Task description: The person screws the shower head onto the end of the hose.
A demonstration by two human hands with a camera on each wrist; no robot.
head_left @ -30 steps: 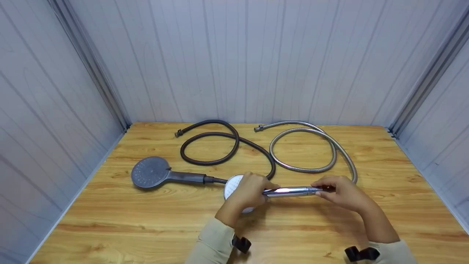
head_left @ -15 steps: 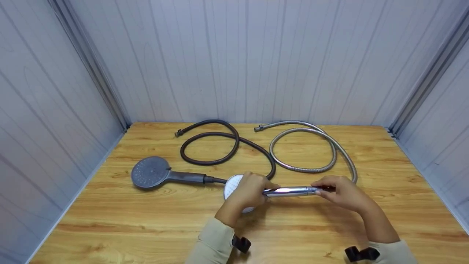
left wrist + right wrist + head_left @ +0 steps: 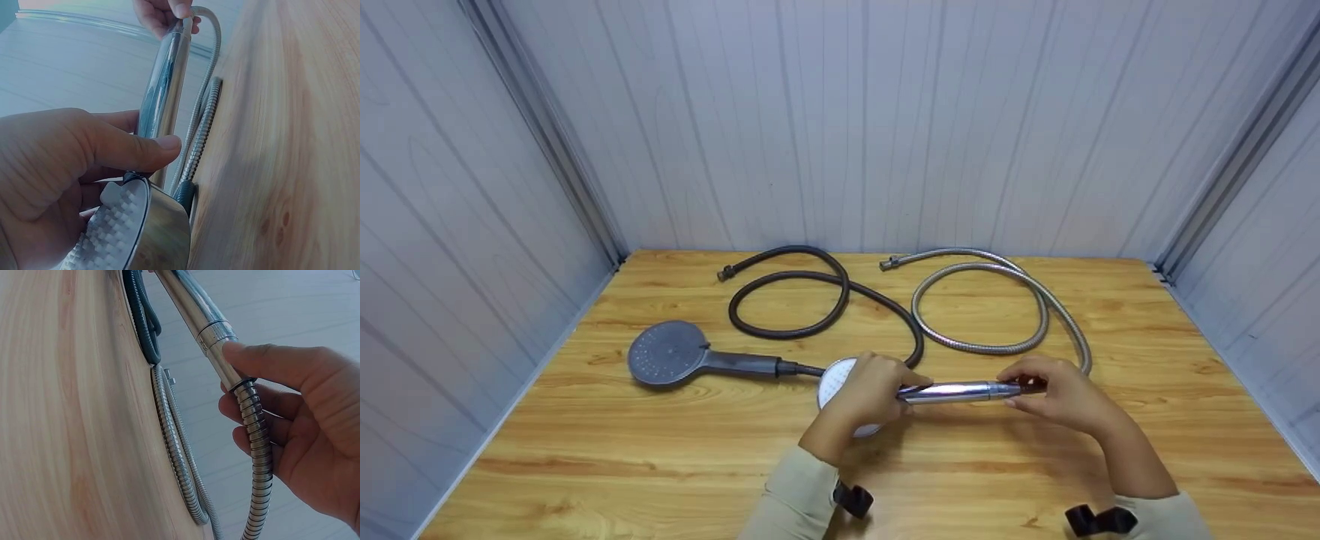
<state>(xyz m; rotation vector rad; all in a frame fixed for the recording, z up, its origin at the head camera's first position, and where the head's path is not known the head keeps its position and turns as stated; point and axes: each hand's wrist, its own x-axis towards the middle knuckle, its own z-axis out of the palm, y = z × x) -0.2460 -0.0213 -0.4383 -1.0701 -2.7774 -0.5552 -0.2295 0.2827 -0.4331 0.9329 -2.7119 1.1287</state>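
A chrome hand shower (image 3: 949, 392) with a white nozzle face (image 3: 121, 225) is held nearly level above the table. My left hand (image 3: 872, 390) grips it at the neck, thumb across the handle beside the head. At the handle's other end, my right hand (image 3: 1061, 394) pinches the metal hose connector (image 3: 225, 371) between thumb and fingers. From that connector, the silver shower hose (image 3: 260, 455) bends down past the right fingers. The rest of this hose lies looped on the table behind the hands. My left hand covers part of the shower head.
Left of my hands lies a dark grey hand shower (image 3: 667, 354) on the wooden table (image 3: 607, 465). Its black hose (image 3: 791, 332) loops behind it, ending in a loose fitting near the back. White panel walls (image 3: 840, 127) enclose the back and both sides.
My right thumb and fingertips have shifted slightly around the hose connector. The left hand and the hand shower stay in about the same place.
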